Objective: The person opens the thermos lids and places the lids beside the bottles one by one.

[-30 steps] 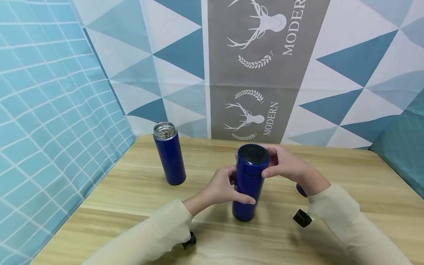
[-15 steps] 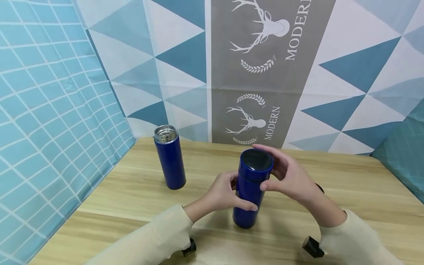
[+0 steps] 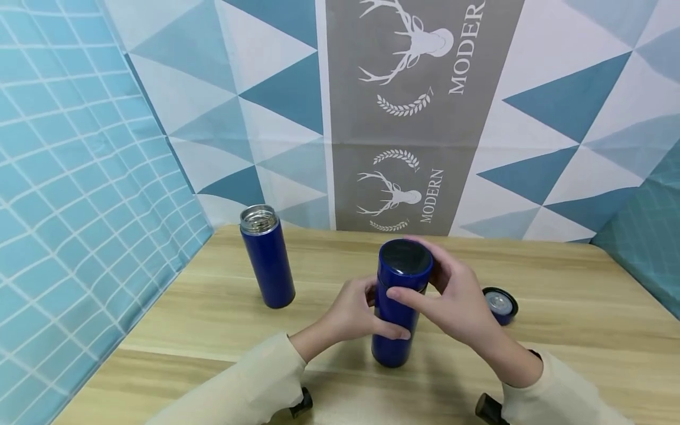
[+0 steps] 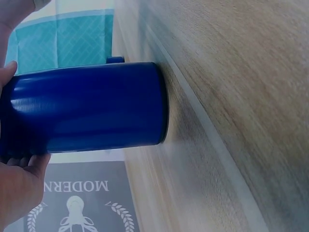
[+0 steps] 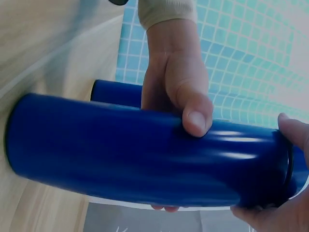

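Observation:
A dark blue thermos bottle (image 3: 398, 310) stands on the table in the middle of the head view. Its lid (image 3: 406, 257), glossy black on top, sits on its mouth. My left hand (image 3: 353, 313) grips the body, thumb across the near side. Around the lid and the seam just below it curl the fingers of my right hand (image 3: 454, 301), with the thumb on the front. In the left wrist view the bottle's base (image 4: 161, 104) meets the table. The right wrist view shows the left thumb (image 5: 197, 121) on the body; the fingers behind are mostly hidden.
A second blue thermos bottle (image 3: 268, 260), uncapped with a bare metal mouth, stands at the left. A loose lid (image 3: 501, 304) lies underside up, right of my right hand. Patterned cloth (image 3: 393, 130) hangs behind the wooden table (image 3: 212, 330).
My right hand has shifted round the lid, its thumb moving left across the front. The loose lid, mostly hidden earlier, shows beside the wrist. My left hand keeps its hold; the view shifts slightly.

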`<move>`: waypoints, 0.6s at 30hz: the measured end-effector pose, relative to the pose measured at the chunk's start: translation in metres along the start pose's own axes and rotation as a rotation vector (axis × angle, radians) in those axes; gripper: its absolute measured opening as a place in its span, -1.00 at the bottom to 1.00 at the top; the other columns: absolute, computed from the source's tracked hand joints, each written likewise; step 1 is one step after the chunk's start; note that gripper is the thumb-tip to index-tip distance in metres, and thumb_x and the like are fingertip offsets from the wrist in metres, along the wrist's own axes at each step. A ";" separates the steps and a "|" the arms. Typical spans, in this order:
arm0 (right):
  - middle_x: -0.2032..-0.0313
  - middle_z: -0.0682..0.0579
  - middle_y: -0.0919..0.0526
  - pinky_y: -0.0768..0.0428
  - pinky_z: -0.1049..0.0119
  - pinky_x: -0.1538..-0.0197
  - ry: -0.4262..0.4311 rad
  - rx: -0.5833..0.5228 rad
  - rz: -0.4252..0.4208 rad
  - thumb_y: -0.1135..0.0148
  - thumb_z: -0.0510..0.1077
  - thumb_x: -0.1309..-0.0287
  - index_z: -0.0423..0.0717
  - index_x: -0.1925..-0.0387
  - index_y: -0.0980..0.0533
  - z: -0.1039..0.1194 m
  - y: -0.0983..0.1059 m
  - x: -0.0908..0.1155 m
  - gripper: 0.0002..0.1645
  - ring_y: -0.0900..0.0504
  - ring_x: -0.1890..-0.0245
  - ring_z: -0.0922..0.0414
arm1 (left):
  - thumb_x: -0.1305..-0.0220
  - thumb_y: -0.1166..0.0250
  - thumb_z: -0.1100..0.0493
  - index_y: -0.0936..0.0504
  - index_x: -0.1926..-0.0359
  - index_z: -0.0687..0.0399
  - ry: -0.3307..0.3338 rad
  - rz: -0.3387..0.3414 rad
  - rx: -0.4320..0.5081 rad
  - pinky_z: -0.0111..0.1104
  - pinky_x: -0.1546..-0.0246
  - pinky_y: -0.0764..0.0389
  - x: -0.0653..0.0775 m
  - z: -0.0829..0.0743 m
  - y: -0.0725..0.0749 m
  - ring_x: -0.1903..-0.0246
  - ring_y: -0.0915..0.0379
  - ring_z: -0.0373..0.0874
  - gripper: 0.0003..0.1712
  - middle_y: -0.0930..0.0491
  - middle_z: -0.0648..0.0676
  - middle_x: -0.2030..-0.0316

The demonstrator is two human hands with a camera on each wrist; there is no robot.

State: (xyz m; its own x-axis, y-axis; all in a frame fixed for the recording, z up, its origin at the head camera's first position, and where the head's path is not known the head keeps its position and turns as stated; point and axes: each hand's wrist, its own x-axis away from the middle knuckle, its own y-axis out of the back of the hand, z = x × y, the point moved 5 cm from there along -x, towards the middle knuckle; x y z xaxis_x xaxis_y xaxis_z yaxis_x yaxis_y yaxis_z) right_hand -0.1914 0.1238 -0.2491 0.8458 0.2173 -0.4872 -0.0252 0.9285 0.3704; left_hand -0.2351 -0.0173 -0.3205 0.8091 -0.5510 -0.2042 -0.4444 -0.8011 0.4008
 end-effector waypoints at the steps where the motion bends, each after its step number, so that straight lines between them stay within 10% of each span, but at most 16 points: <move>1: -0.11 -0.13 -0.58 -0.60 0.49 -0.05 0.004 0.002 0.004 -0.47 -0.26 0.05 -0.09 -0.25 -0.38 -0.001 0.000 0.000 -0.22 -0.66 -0.01 0.02 | 0.28 -0.63 0.20 -0.59 -0.02 0.02 -0.001 0.001 0.000 -0.42 0.09 -0.65 0.000 0.001 0.000 0.22 -0.63 -0.39 -0.29 -0.71 0.04 0.09; 18: -0.14 -0.25 -0.55 -0.58 0.50 -0.08 -0.030 -0.067 0.202 -0.42 -0.26 -0.01 -0.15 -0.28 -0.35 -0.012 0.008 -0.011 -0.24 -0.66 -0.01 0.15 | 0.25 -0.61 0.22 -0.59 0.02 0.04 0.012 0.012 0.005 -0.34 0.06 -0.65 -0.001 0.003 0.001 0.20 -0.62 -0.36 -0.35 -0.71 0.03 0.11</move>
State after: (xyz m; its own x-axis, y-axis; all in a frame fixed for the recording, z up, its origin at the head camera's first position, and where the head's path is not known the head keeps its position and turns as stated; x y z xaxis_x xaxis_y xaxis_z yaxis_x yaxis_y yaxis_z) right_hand -0.2072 0.1320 -0.2500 0.8353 0.3929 -0.3846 -0.2302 0.8852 0.4043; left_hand -0.2373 -0.0184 -0.3226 0.8083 -0.5579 -0.1881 -0.4561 -0.7954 0.3991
